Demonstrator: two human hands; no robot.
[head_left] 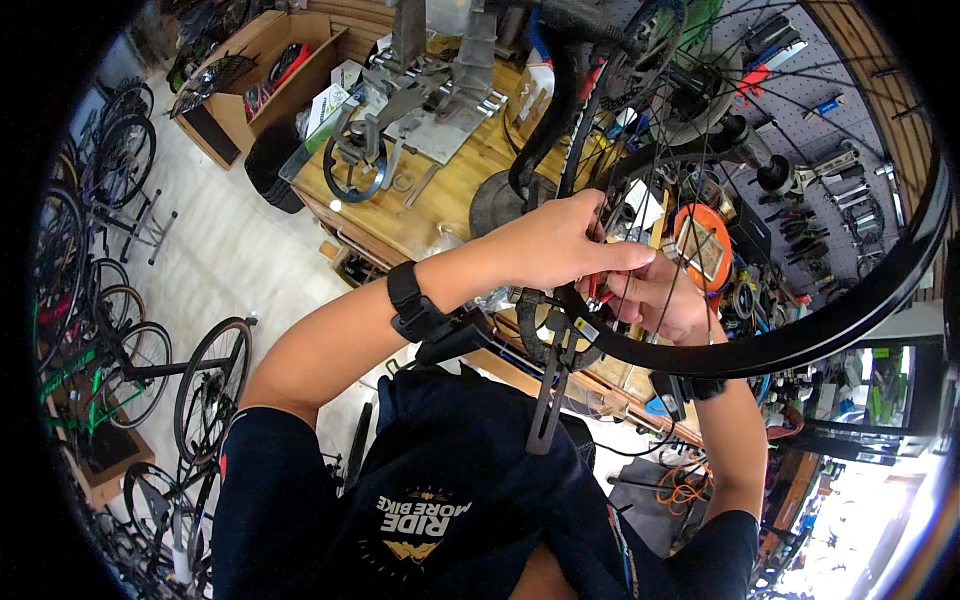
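Note:
A black-rimmed bicycle wheel (pixel 720 357) stands in front of me, its thin spokes fanning out from the hub (pixel 690 95). Among the spokes near the rim's lower left, my two hands meet. My left hand (pixel 560 240) is closed, its thumb reaching to the right hand and its other fingers curled partly out of sight. Pinched fingers on my right hand (pixel 670 300) hold a small red tool (pixel 597 287), mostly hidden between the hands. A slotted grey metal arm (pixel 550 405) hangs just below the rim.
The wooden workbench (pixel 430 215) carries a grey metal stand (pixel 440 90) and an orange round tray (pixel 705 245). Tools hang on the pegboard (pixel 820 150) at right. Bicycles (pixel 215 385) stand along the left, near an open cardboard box (pixel 240 115). An orange cable (pixel 685 488) lies below.

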